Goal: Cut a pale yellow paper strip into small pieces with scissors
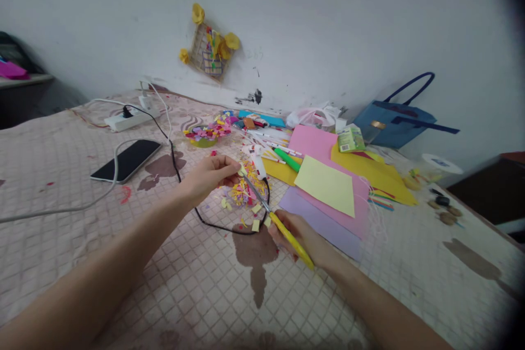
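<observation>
Your left hand [219, 171] is pinching a small pale-yellow paper piece [241, 171] over multicoloured paper clippings [240, 194]; your right hand [296, 231] is gripping yellow-handled metal scissors [283, 227]. The blades are pointing close to your left fingertips, so a slip could nick them; a sweeping wrist could snag the thin black cord [225, 229]. You're seeing one scissors, one cord, one white plastic glue gun [258, 165], one black-screened phone [133, 157]; clippings are lying too jumbled for counting.
</observation>
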Demonstrator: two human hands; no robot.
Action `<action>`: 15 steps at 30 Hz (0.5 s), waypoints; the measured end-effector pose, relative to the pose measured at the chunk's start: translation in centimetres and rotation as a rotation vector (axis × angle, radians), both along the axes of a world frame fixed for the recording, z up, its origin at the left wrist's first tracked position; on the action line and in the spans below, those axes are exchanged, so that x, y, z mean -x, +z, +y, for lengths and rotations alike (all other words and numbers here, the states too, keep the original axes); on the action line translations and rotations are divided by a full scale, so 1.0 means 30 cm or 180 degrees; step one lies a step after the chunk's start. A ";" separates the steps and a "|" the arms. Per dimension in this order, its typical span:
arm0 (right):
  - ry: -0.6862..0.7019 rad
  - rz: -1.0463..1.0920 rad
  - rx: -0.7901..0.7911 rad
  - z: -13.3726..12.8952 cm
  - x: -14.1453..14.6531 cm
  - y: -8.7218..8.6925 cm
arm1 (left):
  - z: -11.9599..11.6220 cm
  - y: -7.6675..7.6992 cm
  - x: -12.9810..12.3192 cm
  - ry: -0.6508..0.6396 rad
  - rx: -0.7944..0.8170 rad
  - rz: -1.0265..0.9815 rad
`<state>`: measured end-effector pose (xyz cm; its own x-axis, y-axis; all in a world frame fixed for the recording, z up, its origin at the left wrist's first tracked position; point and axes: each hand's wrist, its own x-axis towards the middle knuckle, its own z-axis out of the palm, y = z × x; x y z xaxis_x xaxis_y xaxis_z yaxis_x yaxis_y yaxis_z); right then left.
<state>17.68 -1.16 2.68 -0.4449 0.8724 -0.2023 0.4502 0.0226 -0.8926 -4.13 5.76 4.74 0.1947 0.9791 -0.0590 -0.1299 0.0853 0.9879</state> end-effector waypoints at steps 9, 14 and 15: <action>-0.0109 -0.0081 -0.0067 0.008 -0.001 -0.031 | 0.001 -0.004 0.001 -0.0066 0.0047 -0.0255; -0.0146 -0.0019 0.0047 0.002 0.008 -0.004 | 0.002 -0.012 -0.001 -0.0053 0.0050 -0.0333; -0.0132 -0.0024 0.0074 0.000 0.009 0.002 | 0.003 -0.015 -0.001 -0.0051 0.0045 -0.0347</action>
<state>17.41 -1.15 2.75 -0.4069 0.8850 -0.2261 0.4571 -0.0170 -0.8892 -4.09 5.85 4.29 0.2165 0.9750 -0.0504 -0.2350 0.1022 0.9666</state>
